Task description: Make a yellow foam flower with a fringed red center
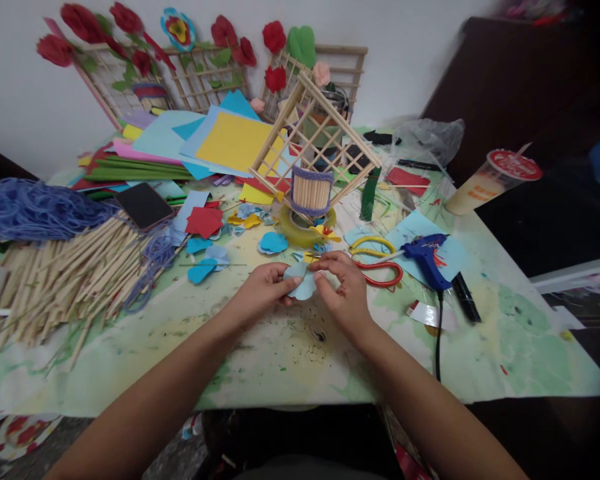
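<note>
Pinching: left hand (271, 283) clamped on paper cutout (303, 285) | right hand (346, 288) curled alongside, can't tell grip | pale blue, lobed

Two hands (271, 283), one glue gun (429, 262), one cup (473, 190) (one lid (515, 164))

Held paper (303, 285) lt blue, prob. plain
</note>
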